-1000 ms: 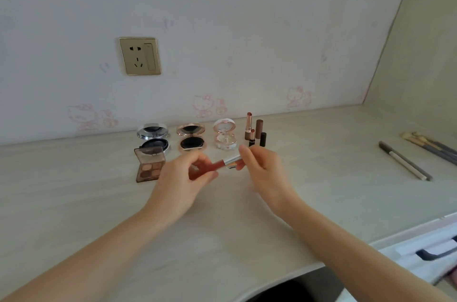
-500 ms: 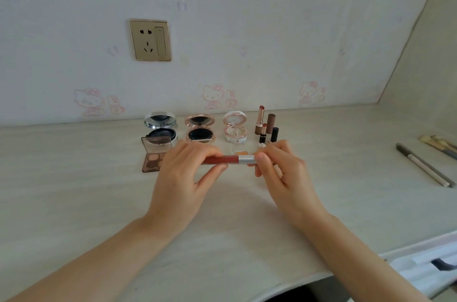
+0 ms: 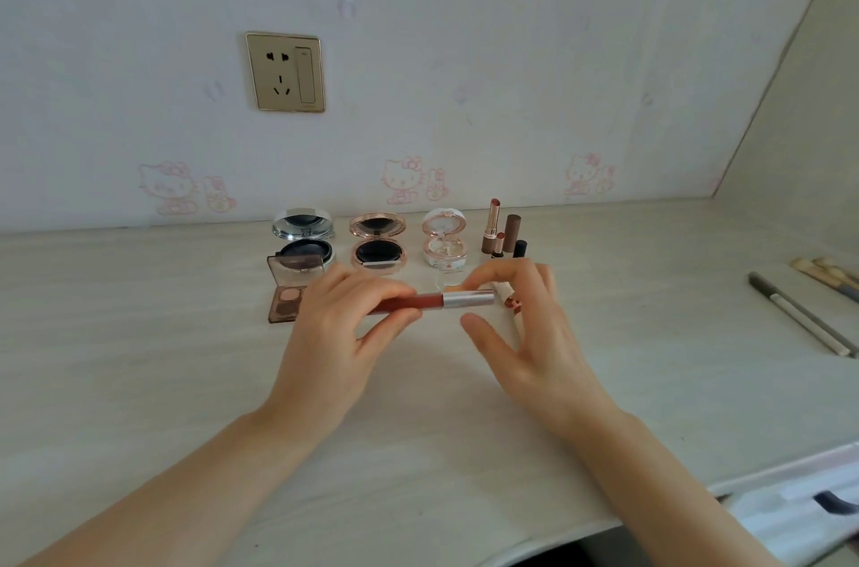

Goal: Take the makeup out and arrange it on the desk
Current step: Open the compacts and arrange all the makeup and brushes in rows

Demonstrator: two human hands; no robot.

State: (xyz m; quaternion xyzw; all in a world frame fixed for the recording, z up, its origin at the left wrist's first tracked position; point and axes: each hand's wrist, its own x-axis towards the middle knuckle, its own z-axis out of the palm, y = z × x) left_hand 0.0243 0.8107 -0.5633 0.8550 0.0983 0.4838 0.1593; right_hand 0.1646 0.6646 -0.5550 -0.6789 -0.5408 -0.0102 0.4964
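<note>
A red lip gloss tube with a silver cap lies level in the middle of the frame, above the surface. The left hand pinches its red barrel between thumb and fingers. The right hand is spread loose around the silver cap, thumb below it and fingers arched above, not touching it as far as can be seen.

Half a second ago the right hand's fingers were closed on the cap end; now they have let go and opened, while the left hand keeps its grip and the tube stays level.

Behind the hands, in a row along the wall: three open round compacts, a silver one, a rose-gold one and a white one. One open eyeshadow palette sits just in front of the silver compact, partly hidden by the left hand. Right of the white compact stand four small lipsticks and caps. At the right edge of the frame lie two long pencils and, beyond them, some brushes, their number unclear.
</note>
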